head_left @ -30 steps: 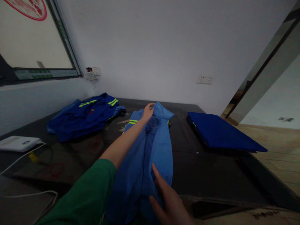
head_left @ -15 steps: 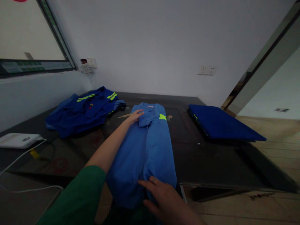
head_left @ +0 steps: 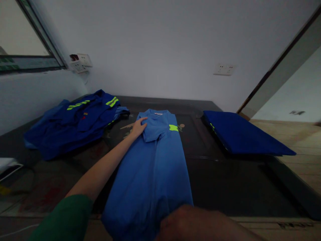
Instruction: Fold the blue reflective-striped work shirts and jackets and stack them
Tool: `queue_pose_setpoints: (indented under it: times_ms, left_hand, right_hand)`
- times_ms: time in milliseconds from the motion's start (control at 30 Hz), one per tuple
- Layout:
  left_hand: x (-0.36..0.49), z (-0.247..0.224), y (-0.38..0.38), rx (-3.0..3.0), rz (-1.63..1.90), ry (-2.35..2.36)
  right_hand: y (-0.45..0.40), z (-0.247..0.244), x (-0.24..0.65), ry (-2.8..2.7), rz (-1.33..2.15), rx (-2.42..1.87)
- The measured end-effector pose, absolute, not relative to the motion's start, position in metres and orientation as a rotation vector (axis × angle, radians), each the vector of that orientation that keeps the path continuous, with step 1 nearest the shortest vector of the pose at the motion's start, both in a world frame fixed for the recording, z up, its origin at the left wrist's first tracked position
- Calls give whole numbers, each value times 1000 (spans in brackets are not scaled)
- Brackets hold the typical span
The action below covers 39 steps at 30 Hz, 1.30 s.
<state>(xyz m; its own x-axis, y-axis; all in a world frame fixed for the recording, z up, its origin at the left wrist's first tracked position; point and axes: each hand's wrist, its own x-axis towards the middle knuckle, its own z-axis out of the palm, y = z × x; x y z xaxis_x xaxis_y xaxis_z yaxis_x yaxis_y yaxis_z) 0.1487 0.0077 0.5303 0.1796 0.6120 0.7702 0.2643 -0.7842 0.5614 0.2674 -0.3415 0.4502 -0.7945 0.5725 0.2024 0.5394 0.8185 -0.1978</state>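
A light-blue work shirt (head_left: 140,180) lies lengthwise before me, sleeve folded across its upper part and a yellow-green reflective band at its right side. Its lower end reaches past the table's near edge. My left hand (head_left: 137,128) rests on the shirt's left upper edge at the folded sleeve, thumb and forefinger apart. Down at the bottom of the view, my right hand (head_left: 182,221) is closed at the shirt's lower right part; its fingertips are hidden and somewhat blurred.
A dark-blue jacket with reflective stripes (head_left: 87,124) lies heaped at the left of the dark table (head_left: 213,180). To the right is a folded dark-blue garment (head_left: 243,134). A white device (head_left: 7,164) sits at the left edge. Wall sockets (head_left: 224,69) are behind.
My right hand has gone from spread fingers on the shirt to a closed shape, lower down. The shirt's lower part looks straighter and smoother. My left hand stays by the sleeve.
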Motion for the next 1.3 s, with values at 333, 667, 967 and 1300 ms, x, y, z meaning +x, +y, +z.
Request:
queue_pose_setpoints:
  times_ms: [333,667,967,1300]
  left_hand:
    - [150,518,10,2355,1601,910]
    - [150,528,10,2404,1401,1056]
    - [138,534,-4,2571,1254,1353]
    - [147,552,-60,2877,849,684]
  right_hand:
    - [-75,616,397,-1675,-466,-1745]
    - [4,624,435,-1709,-660,-1901]
    - [-11,609,431,-1736,-842,-1959]
    - [-102,590,367,-2177,-278,-1211]
